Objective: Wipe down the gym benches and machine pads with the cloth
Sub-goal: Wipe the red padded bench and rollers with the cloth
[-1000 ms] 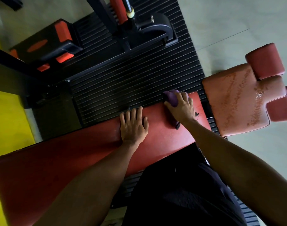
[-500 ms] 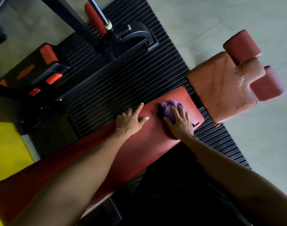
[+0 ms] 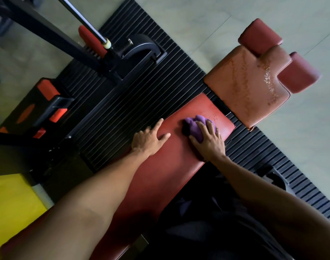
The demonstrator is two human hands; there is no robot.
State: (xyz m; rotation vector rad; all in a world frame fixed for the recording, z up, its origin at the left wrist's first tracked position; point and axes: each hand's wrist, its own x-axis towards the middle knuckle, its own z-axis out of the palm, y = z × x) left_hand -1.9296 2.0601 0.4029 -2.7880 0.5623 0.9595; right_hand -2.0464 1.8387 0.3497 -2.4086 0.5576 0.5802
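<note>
Working at the right end of the long red padded bench [image 3: 160, 175], the person has drawn the bunched purple cloth [image 3: 195, 126] in from the pad's far edge, where it sat a second ago, to about the middle of the pad's width. That reads as one wiping pass across this end, so the stroke is probably covering the last strip before the gap. The long stretch running near and left under the forearms shows no clear sign either way.

The left hand [image 3: 149, 141] lies flat on the pad and holds nothing. Its fingers, side by side a second ago, are now splayed, and the forefinger reaches to the far edge. Just right of it, the right hand [image 3: 209, 143] grips the cloth, fingers draped and curled over the wad, thumb at its near side, pressing it onto the red vinyl.

Farther right, across a narrow gap, the worn orange-red seat pad [image 3: 244, 91] carries pale streaks and glinting specks, and I judge it still unwiped. Beyond it sit two dark red roller pads [image 3: 259, 37]
</note>
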